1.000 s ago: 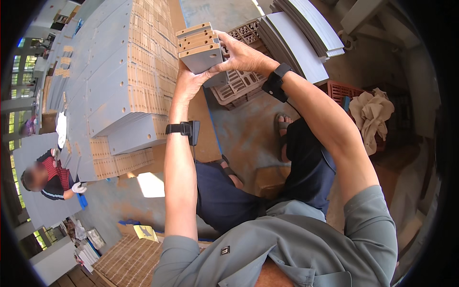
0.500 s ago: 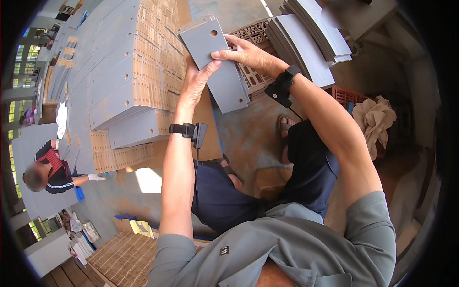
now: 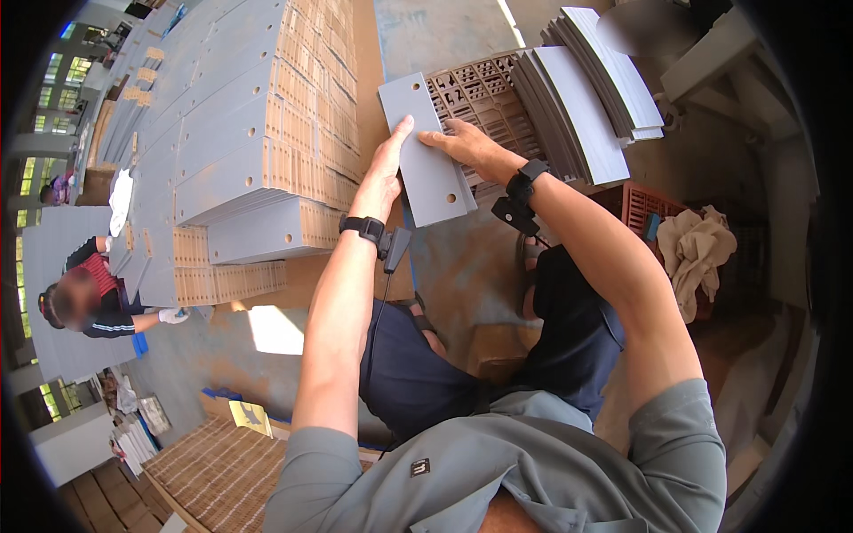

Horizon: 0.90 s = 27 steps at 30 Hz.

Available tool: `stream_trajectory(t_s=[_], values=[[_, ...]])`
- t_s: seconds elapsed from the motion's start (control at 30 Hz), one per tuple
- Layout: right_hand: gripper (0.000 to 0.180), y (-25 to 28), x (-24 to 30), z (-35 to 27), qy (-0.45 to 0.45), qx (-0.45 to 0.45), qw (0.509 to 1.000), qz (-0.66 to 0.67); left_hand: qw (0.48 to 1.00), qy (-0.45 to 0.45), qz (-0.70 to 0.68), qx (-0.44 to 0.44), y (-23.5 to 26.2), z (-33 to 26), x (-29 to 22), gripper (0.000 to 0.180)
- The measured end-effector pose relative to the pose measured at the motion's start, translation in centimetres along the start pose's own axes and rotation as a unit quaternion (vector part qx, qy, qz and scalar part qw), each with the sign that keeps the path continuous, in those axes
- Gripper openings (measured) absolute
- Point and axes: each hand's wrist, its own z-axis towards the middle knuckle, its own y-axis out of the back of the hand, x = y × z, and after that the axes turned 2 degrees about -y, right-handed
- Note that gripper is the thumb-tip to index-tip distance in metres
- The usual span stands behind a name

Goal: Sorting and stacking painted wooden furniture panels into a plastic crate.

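Grey panels [image 3: 425,164] in a thin stack, a round hole near each end of the top face, sit in the upper middle of the frame, between the two hands. The left hand [image 3: 385,171] pinches their left edge, thumb flat on the face, fingers hidden; the right hand [image 3: 480,151] clasps the right edge, thumb also on top. Just right of them shows a brown plastic crate [image 3: 490,99], then stacked grey boards [image 3: 576,111] at upper right. Tall piles of drilled panels [image 3: 222,133] with tan edges fill the upper left. At bottom centre, a small dark tag [image 3: 420,466] on the shirt [image 3: 498,453] bears a pale mark; at lower left, a yellow sheet [image 3: 251,417] carries a dark shape.
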Motion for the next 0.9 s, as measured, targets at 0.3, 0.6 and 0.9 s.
stream_trajectory(t_s=[0.3, 0.6, 0.9], values=[[0.121, -5.5, -1.7, -4.4, 0.106, -0.152, 0.909, -0.374, 0.997, 0.001, 0.044, -0.068, 0.7, 2.1, 2.4, 0.067], [0.119, -5.6, -1.0, -4.8, 0.057, -0.115, 0.905, -0.405, 0.995, 0.036, 0.061, -0.071, 1.1, 2.1, 3.4, 0.074], [0.095, -7.0, -3.8, -5.0, 0.108, -0.182, 0.837, -0.504, 0.983, 0.011, 0.133, -0.122, -1.3, 0.5, 3.3, 0.081]])
